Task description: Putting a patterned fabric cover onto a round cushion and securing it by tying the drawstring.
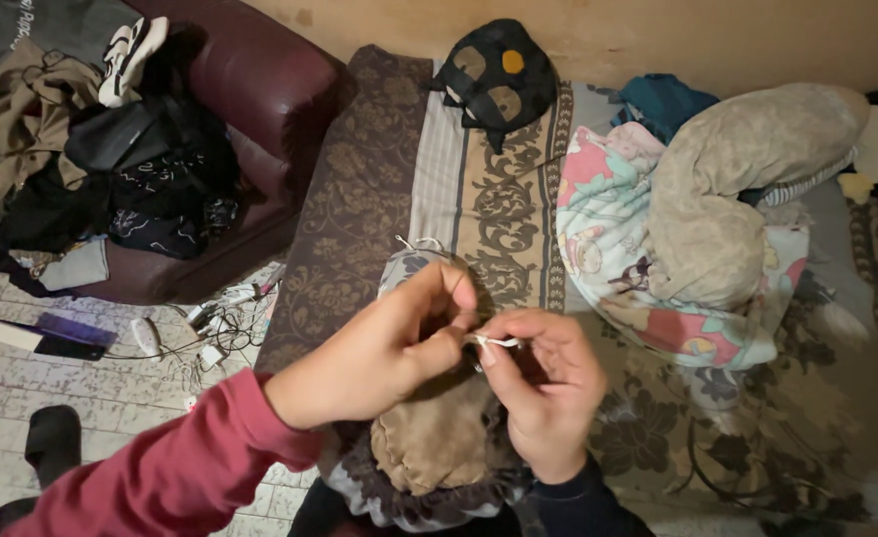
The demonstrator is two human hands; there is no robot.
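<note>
My left hand [389, 343], in a red sleeve, and my right hand [548, 383], in a dark sleeve, meet above my lap. Both pinch a thin white cord [499, 341] between thumb and fingers. Under them lies a grey patterned garment [404, 267] with a tan fleece lining [439, 443], bunched on my lap and on the bed's edge. A white drawstring end [414, 242] shows at the garment's far edge.
A brown floral bedspread [359, 189] covers the bed. On it lie a colourful printed blanket [608, 199] and a tan pillow [737, 179], with a black bag [499, 75] at the wall. A maroon armchair [270, 89] piled with clothes stands left; chargers and cables [220, 318] lie on the tiled floor.
</note>
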